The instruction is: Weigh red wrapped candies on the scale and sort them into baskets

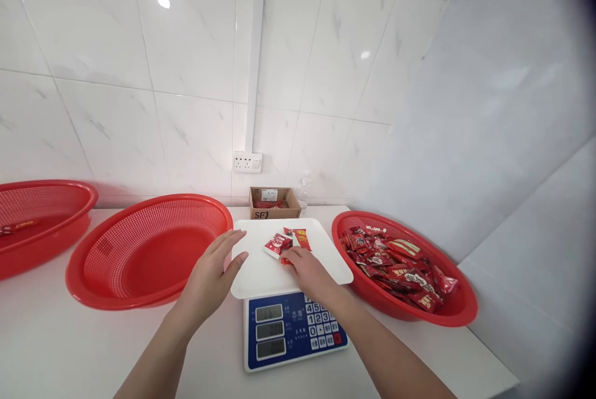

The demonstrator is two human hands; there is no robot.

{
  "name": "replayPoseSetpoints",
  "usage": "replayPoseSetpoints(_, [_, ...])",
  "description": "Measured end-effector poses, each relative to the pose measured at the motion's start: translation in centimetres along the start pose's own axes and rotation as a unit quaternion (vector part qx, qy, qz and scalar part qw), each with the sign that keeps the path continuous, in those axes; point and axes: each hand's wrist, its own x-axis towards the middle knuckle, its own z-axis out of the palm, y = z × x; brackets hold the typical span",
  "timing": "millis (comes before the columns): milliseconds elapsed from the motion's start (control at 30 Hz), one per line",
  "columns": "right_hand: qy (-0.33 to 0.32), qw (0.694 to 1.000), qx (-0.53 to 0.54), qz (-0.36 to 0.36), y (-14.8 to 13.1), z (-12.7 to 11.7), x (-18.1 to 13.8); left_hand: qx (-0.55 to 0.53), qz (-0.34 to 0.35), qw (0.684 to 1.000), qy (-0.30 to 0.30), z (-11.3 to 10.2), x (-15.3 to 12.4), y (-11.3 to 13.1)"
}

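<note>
Small red and white snack packets (278, 244) lie in a loose group on the white tray (254, 278) of a digital scale (297, 331). My right hand (307, 268) is over the tray with its fingers curled down onto a red packet at the near side of the group; its fingertips are partly hidden. Beside the tray's left edge, my left hand (213, 265) is held open, thumb apart from the fingers, with nothing in it. Below the tray, the scale's blue panel shows three small displays and a keypad, partly covered by my right forearm.
To the right, a red basket (342, 225) holds many red packets (395, 262). Left of the scale is a red basket (153, 250) with nothing visible inside; another red basket (44, 244) at far left holds a few packets. Behind stand a cardboard box (274, 214) and a clear bottle (303, 191).
</note>
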Motion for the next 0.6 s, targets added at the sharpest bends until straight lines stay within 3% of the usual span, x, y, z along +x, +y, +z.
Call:
replayPoseSetpoints(233, [0.052, 0.992, 0.075, 0.086, -0.7, -1.1, 1.9, -0.03, -0.029, 0.999, -0.002, -1.4, -0.7, -0.4])
replayPoseSetpoints(367, [0.069, 0.977, 0.195, 0.055, -4.2, -0.6, 5.7, -0.051, -0.001, 0.999, -0.016, -1.9, -1.7, 0.4])
replayPoseSetpoints(433, [0.032, 0.95, 0.305, 0.055, -6.6, -0.1, 8.5, -0.048, 0.024, 0.998, -0.041, -1.8, -2.0, 0.9])
replayPoseSetpoints(600, [-0.01, 0.92, 0.389, 0.041, -10.7, -0.4, 13.7, -0.039, 0.037, 0.997, -0.059, -1.7, -2.2, 1.0])
